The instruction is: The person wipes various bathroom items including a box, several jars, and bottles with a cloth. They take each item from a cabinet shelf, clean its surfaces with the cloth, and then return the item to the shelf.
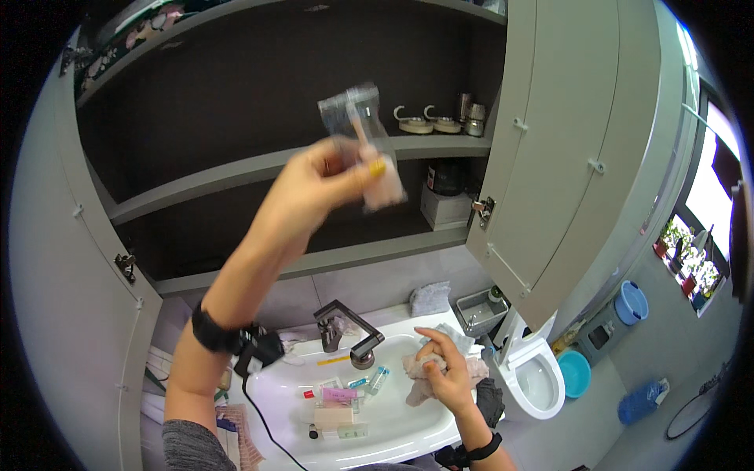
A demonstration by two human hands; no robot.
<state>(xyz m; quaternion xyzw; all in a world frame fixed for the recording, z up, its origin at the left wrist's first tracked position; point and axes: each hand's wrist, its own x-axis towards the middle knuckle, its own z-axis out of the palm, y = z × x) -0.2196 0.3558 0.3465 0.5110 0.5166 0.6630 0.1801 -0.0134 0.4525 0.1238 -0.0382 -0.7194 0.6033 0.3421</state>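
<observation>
My left hand (330,176) is raised before the open wall cabinet, pinching a clear plastic bag (383,188) with a pale pink item inside; motion blurs it. Low over the right side of the white washbasin (400,433), my right hand (445,374) grips a pale pink cloth (419,391). Several toiletries lie in the basin, among them a pink tube (341,394), a clear bottle (377,381) and a beige box (333,417). A dark faucet (353,318) stands at the basin's back.
Two hooks (415,125) and small metallic containers (475,120) stand on the cabinet's middle shelf (436,147). Below are a dark jar (446,179) and a white box (443,209). The open right door (554,147) hangs above the toilet (536,382). A grey basket (480,312) sits beside the basin.
</observation>
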